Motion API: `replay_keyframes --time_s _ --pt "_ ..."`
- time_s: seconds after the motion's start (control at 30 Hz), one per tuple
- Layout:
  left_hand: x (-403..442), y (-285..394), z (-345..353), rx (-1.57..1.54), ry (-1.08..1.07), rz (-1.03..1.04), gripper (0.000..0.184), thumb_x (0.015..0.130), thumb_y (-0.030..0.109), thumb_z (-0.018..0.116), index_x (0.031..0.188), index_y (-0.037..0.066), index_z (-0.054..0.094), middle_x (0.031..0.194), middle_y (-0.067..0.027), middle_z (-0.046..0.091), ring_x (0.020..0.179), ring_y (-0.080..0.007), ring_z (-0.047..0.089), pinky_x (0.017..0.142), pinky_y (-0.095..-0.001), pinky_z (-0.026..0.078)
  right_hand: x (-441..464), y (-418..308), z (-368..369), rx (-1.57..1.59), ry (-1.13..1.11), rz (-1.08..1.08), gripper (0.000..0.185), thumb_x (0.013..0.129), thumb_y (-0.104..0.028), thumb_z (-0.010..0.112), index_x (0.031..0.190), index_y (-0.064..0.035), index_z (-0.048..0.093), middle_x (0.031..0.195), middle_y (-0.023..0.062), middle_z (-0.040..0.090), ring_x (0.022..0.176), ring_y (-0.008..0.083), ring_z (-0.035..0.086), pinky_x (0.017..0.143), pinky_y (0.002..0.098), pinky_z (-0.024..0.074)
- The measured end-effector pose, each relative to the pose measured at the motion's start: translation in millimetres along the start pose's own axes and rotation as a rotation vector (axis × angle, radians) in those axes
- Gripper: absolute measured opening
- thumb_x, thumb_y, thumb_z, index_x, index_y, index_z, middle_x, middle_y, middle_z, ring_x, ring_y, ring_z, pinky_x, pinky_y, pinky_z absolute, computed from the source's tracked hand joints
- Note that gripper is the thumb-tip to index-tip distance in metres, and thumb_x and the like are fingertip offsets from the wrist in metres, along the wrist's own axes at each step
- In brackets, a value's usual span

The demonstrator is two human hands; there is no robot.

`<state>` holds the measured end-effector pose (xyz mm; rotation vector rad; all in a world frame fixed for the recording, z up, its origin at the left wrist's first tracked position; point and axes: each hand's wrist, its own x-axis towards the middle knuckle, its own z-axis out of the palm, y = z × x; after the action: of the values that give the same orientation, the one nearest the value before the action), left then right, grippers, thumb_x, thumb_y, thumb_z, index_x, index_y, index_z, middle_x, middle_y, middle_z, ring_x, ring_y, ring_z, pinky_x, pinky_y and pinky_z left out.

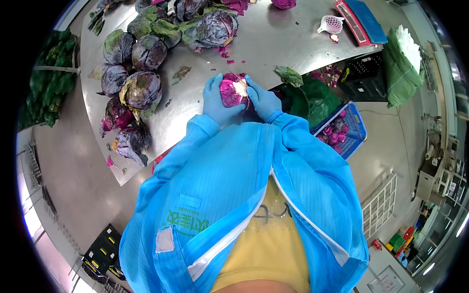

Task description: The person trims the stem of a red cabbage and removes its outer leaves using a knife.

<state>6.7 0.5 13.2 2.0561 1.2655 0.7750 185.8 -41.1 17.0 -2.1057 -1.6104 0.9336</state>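
Note:
A peeled red cabbage (228,95) is held near the table's front edge, its pale cut stem turned up and to the right. My left hand (218,101) wraps its left side, with the gloved fingers closed against the leaves. On the other side my right hand (264,99) is closed at the cabbage, fingers by the pale stem. A thin, light line crosses the top of the cabbage by the right fingers; whether it is a blade I cannot tell. Both hands wear blue gloves.
Several unpeeled cabbages (149,52) lie at the left of the metal table (264,46). A white foam net (331,24) lies beside red and blue trays (360,23) at the back right. Below right stand a blue crate (358,128) of peeled cabbages and a green bag (320,100).

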Motion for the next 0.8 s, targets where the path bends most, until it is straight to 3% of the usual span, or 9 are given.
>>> replay_keyframes --time_s 0.23,0.3,0.37,0.4,0.5,0.57,0.63,0.7,0.8 --pt "9.1 11.9 7.3 0.027 -0.028 -0.092 0.106 0.051 0.038 0.081 0.135 0.002 0.03 0.131 -0.0224 0.034 0.121 -0.0384 0.033 0.103 -0.0437 0.031 11.7 6.3 5.3 0.079 0.1 0.061 0.051 0.088 -0.063 0.031 0.13 -0.038 0.044 0.104 0.0176 0.062 0.094 0.0381 0.059 0.082 0.0468 0.0461" --pt "9.1 14.1 9.4 0.079 0.013 -0.046 0.103 0.052 0.035 0.083 0.134 0.004 0.031 0.128 -0.0212 0.036 0.118 -0.0383 0.037 0.101 -0.0444 0.034 13.8 7.8 3.7 0.183 0.072 0.123 0.056 0.087 -0.063 0.031 0.124 -0.0268 0.054 0.104 0.0189 0.062 0.098 0.038 0.058 0.084 0.0463 0.0453" --pt "-1.6 10.4 12.5 0.073 0.028 0.051 0.102 0.052 0.035 0.083 0.134 0.003 0.032 0.128 -0.0215 0.036 0.118 -0.0386 0.037 0.101 -0.0449 0.033 45.5 42.7 -0.6 0.251 -0.051 0.34 0.062 0.088 -0.061 0.031 0.113 -0.0131 0.06 0.104 0.0201 0.062 0.096 0.038 0.058 0.083 0.0459 0.0453" --pt "-6.9 6.1 13.6 0.077 0.049 0.154 0.102 0.051 0.035 0.083 0.133 0.003 0.032 0.127 -0.0218 0.036 0.118 -0.0388 0.036 0.101 -0.0453 0.033 58.8 71.7 17.8 0.321 0.235 0.141 0.065 0.088 -0.061 0.032 0.102 -0.005 0.063 0.101 0.0199 0.063 0.091 0.0373 0.06 0.081 0.0454 0.0457" --pt "-17.8 -2.1 10.5 0.006 0.09 0.188 0.103 0.051 0.033 0.084 0.133 0.003 0.03 0.126 -0.0217 0.035 0.118 -0.038 0.036 0.101 -0.0443 0.033 37.3 24.6 -18.9 0.226 -0.082 0.208 0.063 0.087 -0.062 0.036 0.115 -0.0105 0.059 0.105 0.0168 0.063 0.094 0.0331 0.061 0.083 0.0412 0.046" --pt "-18.0 -6.1 5.9 -0.004 0.083 0.129 0.103 0.051 0.033 0.084 0.134 0.003 0.029 0.127 -0.0211 0.035 0.119 -0.037 0.036 0.102 -0.0435 0.033 38.9 29.5 10.3 0.296 0.039 0.066 0.064 0.084 -0.064 0.04 0.122 -0.0138 0.054 0.107 0.0154 0.063 0.096 0.0317 0.061 0.085 0.0381 0.0456" --pt "-15.1 -9.8 3.9 -0.02 0.085 0.069 0.104 0.052 0.032 0.084 0.134 0.003 0.028 0.127 -0.0205 0.034 0.119 -0.036 0.036 0.102 -0.0426 0.033 31.8 4.8 7.2 0.364 0.02 0.088 0.064 0.079 -0.066 0.048 0.115 -0.0143 0.058 0.105 0.0138 0.064 0.098 0.0322 0.061 0.084 0.0383 0.0463" --pt "-14.5 -15.6 0.2 -0.13 0.076 0.062 0.104 0.05 0.034 0.083 0.134 0.005 0.028 0.129 -0.0202 0.032 0.12 -0.0367 0.035 0.102 -0.0432 0.033 26.4 -0.1 10.2 0.119 0.161 -0.092 0.054 0.081 -0.053 0.059 0.114 -0.0112 0.059 0.095 0.0118 0.066 0.076 0.0249 0.065 0.069 0.0358 0.0497" --pt "-21.2 -23.1 -7.9 -0.179 0.031 0.091 0.105 0.051 0.031 0.085 0.135 0.004 0.028 0.13 -0.0192 0.032 0.123 -0.0344 0.034 0.104 -0.0408 0.031 31.1 -3.5 0.8 0.074 0.156 0.016 0.05 0.078 -0.059 0.056 0.101 -0.016 0.063 0.091 0.0104 0.067 0.086 0.0307 0.063 0.072 0.0402 0.0492"
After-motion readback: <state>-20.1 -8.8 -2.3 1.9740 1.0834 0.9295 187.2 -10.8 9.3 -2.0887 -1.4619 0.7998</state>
